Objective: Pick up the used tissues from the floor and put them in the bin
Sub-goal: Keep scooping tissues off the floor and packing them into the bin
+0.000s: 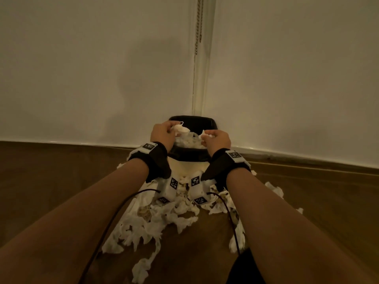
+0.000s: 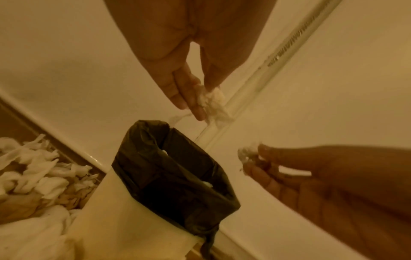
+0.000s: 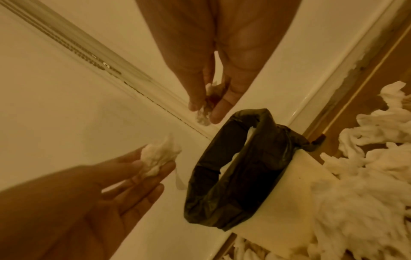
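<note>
A wooden floor (image 1: 61,181) and pale walls (image 1: 82,68) meeting in a corner are seen, and in that corner a cream bin (image 1: 188,168) lined with a black bag (image 2: 177,176) is placed. In front of the bin and at both its sides a large heap of tissues (image 1: 155,218) is spread on the floor, so most of the task is judged to be not yet done. Some white tissue is already seen inside the bag. Above the mouth of the bin both hands are held. A crumpled wad (image 2: 213,100) is pinched by the left hand (image 1: 163,133) between thumb and fingertips, and a smaller scrap (image 3: 205,105) is pinched in the same way by the right hand (image 1: 217,139). The step in hand is judged to be the dropping. For this to be done well, both hands should be kept directly over the opening and lowered a little before the fingers are spread, because such light paper can drift to the side or stick to the fingers; a thin strand is seen hanging from the left wad. The tissues look white, torn, twisted and soft, and some on the floor appear yellowish, perhaps only from the dim light.
</note>
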{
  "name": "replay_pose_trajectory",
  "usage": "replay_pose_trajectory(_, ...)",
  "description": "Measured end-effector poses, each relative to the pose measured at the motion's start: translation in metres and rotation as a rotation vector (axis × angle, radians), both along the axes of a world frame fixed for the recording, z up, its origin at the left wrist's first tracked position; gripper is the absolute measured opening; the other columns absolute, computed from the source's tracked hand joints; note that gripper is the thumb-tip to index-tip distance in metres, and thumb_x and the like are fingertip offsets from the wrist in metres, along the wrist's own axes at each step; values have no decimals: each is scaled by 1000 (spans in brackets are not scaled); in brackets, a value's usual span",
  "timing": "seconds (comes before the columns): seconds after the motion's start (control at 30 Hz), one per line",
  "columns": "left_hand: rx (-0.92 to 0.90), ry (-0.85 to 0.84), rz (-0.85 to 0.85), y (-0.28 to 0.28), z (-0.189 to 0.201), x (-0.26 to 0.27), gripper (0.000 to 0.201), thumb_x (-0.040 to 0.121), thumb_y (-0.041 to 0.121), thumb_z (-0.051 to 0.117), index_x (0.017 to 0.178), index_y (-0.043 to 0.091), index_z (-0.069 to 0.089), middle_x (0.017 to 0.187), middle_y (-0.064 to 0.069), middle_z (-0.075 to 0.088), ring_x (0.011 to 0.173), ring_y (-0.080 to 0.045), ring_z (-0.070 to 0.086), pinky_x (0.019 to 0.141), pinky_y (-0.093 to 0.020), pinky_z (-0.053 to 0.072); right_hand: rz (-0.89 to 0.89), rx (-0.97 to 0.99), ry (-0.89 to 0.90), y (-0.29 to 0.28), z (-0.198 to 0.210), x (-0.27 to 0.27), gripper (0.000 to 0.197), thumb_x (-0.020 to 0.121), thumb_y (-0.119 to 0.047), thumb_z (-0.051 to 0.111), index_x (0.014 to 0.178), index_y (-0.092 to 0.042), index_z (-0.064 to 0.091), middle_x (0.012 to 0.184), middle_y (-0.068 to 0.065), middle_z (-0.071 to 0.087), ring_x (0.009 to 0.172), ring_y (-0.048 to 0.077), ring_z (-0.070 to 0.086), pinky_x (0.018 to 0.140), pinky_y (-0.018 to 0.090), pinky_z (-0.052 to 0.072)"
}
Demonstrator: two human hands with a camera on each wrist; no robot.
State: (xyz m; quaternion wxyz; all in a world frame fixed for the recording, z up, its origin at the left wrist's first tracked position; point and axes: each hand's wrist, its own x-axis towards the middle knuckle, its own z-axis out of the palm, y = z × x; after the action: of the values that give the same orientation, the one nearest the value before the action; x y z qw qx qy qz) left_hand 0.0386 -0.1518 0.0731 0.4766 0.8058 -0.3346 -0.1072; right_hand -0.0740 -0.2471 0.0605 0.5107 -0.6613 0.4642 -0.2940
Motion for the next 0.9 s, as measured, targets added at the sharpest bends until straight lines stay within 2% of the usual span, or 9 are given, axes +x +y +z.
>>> replay_pose_trajectory(0.1, 166, -67, -119, -19, -17, 2, 42, 93, 4, 34, 126, 19, 57, 121, -27, 49, 102, -42, 54, 90, -39, 46, 2, -125, 123, -14, -11, 5, 28, 90, -12, 57, 118, -9, 63, 124, 13, 58, 111, 26, 57, 99, 28, 44)
replay_pose_trajectory(0.17, 236, -97, -173, -26, -30, 5, 42, 95, 9, 35, 134, 19, 48, 128, -20, 37, 109, -33, 49, 98, -30, 39, 13, -227, 208, -21, -16, 10, 29, 93, -12, 53, 121, -10, 61, 129, 14, 52, 113, 27, 54, 96, 26, 40)
replay_pose_trajectory(0.23, 286, -129, -201, -29, -41, 9, 42, 96, 11, 35, 138, 18, 42, 131, -14, 30, 113, -27, 43, 97, -20, 32, 54, -295, 281, -26, -22, 14, 31, 95, -10, 46, 124, -10, 59, 132, 16, 46, 112, 29, 53, 96, 26, 39)
replay_pose_trajectory(0.3, 368, -161, -233, -30, -50, 11, 43, 97, 12, 36, 140, 17, 39, 134, -13, 26, 116, -28, 41, 97, -18, 30, 136, -327, 366, -27, -30, 17, 34, 96, -6, 41, 127, -9, 55, 135, 16, 38, 113, 30, 51, 97, 27, 38)
replay_pose_trajectory(0.4, 512, -251, -273, -32, -59, 11, 43, 98, 17, 37, 142, 14, 35, 142, -15, 22, 125, -33, 36, 112, -32, 24, 306, -365, 562, -24, -38, 19, 46, 92, -3, 45, 137, -14, 45, 139, 17, 33, 121, 34, 45, 104, 36, 38)
replay_pose_trajectory(0.5, 494, -332, -272, -32, -60, 7, 46, 97, 16, 37, 143, 17, 33, 144, -13, 27, 131, -31, 32, 115, -44, 14, 372, -430, 656, -21, -39, 19, 56, 90, -3, 47, 143, -19, 36, 140, 17, 33, 130, 36, 33, 106, 42, 36)
replay_pose_trajectory(0.67, 254, -304, -155, -18, -55, 4, 41, 94, 13, 41, 133, 21, 46, 131, -10, 40, 116, -28, 47, 107, -46, 32, 250, -573, 615, -21, -29, 8, 44, 89, -9, 52, 132, -17, 48, 133, 14, 41, 124, 31, 36, 102, 37, 37)
replay_pose_trajectory(0.73, 240, -351, -89, -6, -55, 3, 35, 93, 17, 42, 125, 26, 52, 124, -6, 45, 110, -25, 51, 101, -45, 38, 240, -609, 610, -18, -26, 3, 44, 87, -7, 52, 129, -18, 51, 131, 12, 43, 123, 31, 36, 99, 37, 38)
replay_pose_trajectory(0.9, 281, -367, -10, 36, -66, -5, 22, 89, 20, 44, 104, 31, 57, 105, 1, 51, 100, -21, 52, 92, -44, 39, 287, -536, 621, -5, -24, -10, 38, 87, -6, 50, 121, -19, 56, 128, 12, 47, 122, 31, 40, 101, 38, 40)
